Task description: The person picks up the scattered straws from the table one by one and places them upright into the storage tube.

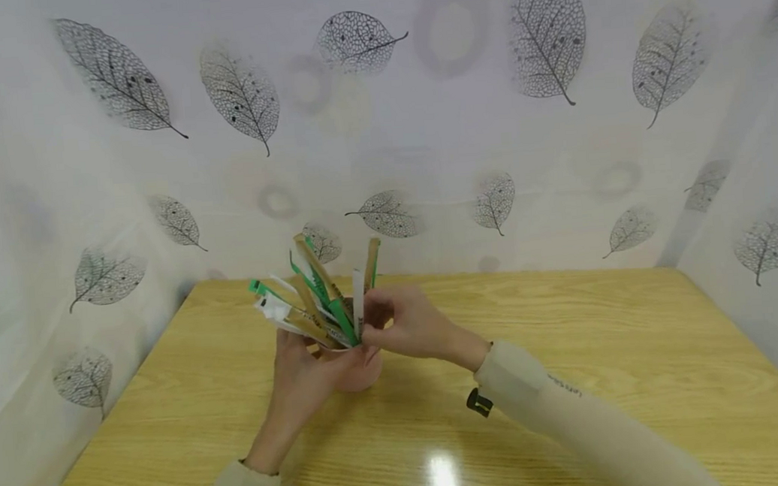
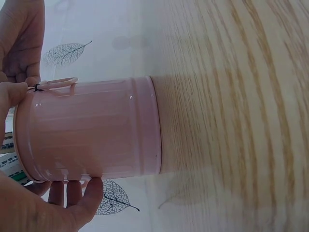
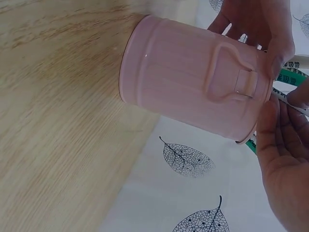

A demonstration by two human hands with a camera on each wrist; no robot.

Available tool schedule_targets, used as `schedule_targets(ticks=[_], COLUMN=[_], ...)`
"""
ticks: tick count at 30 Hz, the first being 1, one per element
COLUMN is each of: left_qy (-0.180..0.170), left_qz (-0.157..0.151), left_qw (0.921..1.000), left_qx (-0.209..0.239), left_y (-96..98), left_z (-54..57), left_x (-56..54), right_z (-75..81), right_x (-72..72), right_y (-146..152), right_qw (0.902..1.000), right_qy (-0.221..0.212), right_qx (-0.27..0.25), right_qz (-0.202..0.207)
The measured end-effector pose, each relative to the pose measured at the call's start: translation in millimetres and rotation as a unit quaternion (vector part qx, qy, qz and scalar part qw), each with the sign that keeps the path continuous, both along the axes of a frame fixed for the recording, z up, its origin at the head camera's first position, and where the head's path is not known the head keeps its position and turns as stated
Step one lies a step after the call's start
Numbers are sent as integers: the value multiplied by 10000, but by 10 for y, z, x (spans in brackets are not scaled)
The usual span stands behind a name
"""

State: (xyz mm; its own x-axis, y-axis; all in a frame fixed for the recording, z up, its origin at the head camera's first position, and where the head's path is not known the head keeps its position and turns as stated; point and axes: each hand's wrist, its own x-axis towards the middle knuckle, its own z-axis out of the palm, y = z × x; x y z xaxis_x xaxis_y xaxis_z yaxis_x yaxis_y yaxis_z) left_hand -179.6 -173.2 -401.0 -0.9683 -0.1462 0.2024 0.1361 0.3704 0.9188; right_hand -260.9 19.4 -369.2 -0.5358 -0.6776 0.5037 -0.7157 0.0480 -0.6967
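A pink pail [image 1: 360, 378] with a folded-down side handle stands upright on the table, full of several straws in green, brown and white wrappers. My left hand [image 1: 307, 378] grips it near the rim; in the left wrist view the fingers [image 2: 89, 200] curl along its wall. At the right of the rim, my right hand [image 1: 411, 323] pinches a white wrapped straw [image 1: 358, 294] that stands among the others. The right wrist view shows the right hand [image 3: 289, 162] close against the rim, its thumb at the edge. The straws' lower ends are hidden inside the pail.
A light wood-grain table [image 1: 573, 350] spreads around the pail. Behind it and at both sides hangs a pale cloth [image 1: 423, 143] printed with dark leaves. Dark bands [image 1: 479, 402] show at both sleeve cuffs.
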Motion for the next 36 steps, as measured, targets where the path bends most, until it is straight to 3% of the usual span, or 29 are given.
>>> schedule_targets(ticks=[12, 19, 27, 31, 36], left_qy=[131, 267, 241, 249, 516], left_qz=[-9, 66, 61, -35, -221], left_qw=[9999, 9993, 9995, 9997, 9983], left_qx=[58, -260, -189, 34, 143], left_y=[-1, 18, 21, 39, 51], left_z=[-21, -20, -37, -27, -20], left_x=[-6, -18, -38, -70, -147], right_z=[-15, -8, -14, 1, 2], right_x=[22, 23, 9, 2, 19], right_y=[-23, -7, 90, 199, 390], right_qw=[9997, 9997, 9995, 9996, 9988], right_qy=[168, 183, 210, 274, 103], right_qx=[167, 153, 63, 26, 120], right_qz=[-80, -108, 238, 44, -466])
